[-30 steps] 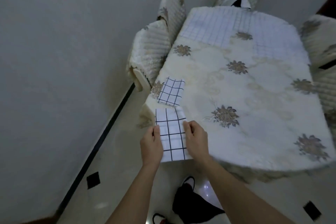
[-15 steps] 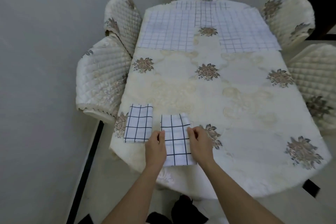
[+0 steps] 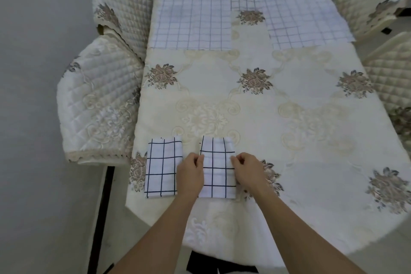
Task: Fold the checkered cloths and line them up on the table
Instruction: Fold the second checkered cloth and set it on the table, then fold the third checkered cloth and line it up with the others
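At the near edge of the cream, flower-embroidered tabletop (image 3: 289, 118), the left grip (image 3: 190, 176) and the right grip (image 3: 249, 171) pinch the two side edges of a folded white cloth with dark checks (image 3: 218, 173), which lies flat. Just to its left, with a small gap, lies a second folded checkered cloth (image 3: 163, 167). At the far end, two large unfolded pale checkered cloths (image 3: 193, 18) (image 3: 304, 20) lie spread.

Soft, even, rather dim light; shadows faint. Far cloths (image 3: 193, 20) washed pale. Wide-angle bends table (image 3: 289, 87) edges, chairs (image 3: 97, 100). Overall slightly soft.
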`<act>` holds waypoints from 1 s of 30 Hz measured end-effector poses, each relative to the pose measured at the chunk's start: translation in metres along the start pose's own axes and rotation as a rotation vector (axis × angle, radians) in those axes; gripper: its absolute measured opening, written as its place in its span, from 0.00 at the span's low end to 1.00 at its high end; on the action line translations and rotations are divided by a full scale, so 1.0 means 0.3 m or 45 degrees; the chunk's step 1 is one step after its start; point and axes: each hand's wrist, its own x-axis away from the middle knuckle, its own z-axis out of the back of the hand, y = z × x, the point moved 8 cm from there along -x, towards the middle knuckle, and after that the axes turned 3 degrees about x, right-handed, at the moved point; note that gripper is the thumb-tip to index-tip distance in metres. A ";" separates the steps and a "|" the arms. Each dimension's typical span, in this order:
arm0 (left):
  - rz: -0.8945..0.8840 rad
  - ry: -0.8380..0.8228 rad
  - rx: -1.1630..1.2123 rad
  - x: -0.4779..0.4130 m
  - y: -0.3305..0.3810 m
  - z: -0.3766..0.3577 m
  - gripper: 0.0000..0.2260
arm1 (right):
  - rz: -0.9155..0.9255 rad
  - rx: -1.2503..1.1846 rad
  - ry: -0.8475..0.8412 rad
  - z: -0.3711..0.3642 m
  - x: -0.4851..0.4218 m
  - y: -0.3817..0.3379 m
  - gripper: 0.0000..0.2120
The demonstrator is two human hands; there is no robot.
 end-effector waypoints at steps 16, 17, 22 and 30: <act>-0.048 -0.061 -0.183 -0.042 0.011 0.054 0.03 | -0.203 0.199 -0.008 0.039 0.031 0.021 0.15; -0.069 -0.058 -0.179 -0.038 0.027 0.068 0.03 | -0.208 0.218 0.008 0.057 0.039 0.015 0.15; -0.357 -0.030 -0.265 -0.028 0.186 0.142 0.07 | -0.041 0.296 0.120 0.182 0.051 -0.101 0.14; -0.893 0.124 -0.524 0.035 0.543 0.267 0.19 | 0.384 0.620 0.421 0.455 0.134 -0.411 0.21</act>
